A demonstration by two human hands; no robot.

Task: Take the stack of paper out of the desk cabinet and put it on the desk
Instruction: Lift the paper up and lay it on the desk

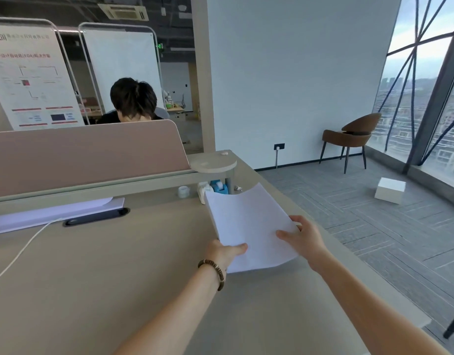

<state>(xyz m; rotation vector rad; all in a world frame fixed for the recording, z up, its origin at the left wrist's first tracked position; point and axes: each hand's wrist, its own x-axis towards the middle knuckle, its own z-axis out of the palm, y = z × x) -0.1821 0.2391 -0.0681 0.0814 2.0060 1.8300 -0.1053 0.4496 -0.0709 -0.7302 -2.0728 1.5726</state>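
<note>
A white stack of paper (249,224) is over the right part of the beige desk (118,272), its near edge slightly bowed and lifted. My left hand (224,253), with a bead bracelet at the wrist, grips the stack's near left edge, thumb on top. My right hand (304,239) holds the near right corner, thumb on the sheet and fingers under it. The desk cabinet is out of view.
A pink partition (87,152) runs along the desk's back, with a person seated behind it. A blue tape dispenser (219,187), a small jar (183,192), flat white sheets (54,211), a cable slot (96,217) and a white cable (23,249) lie near. The desk's right edge drops to carpet.
</note>
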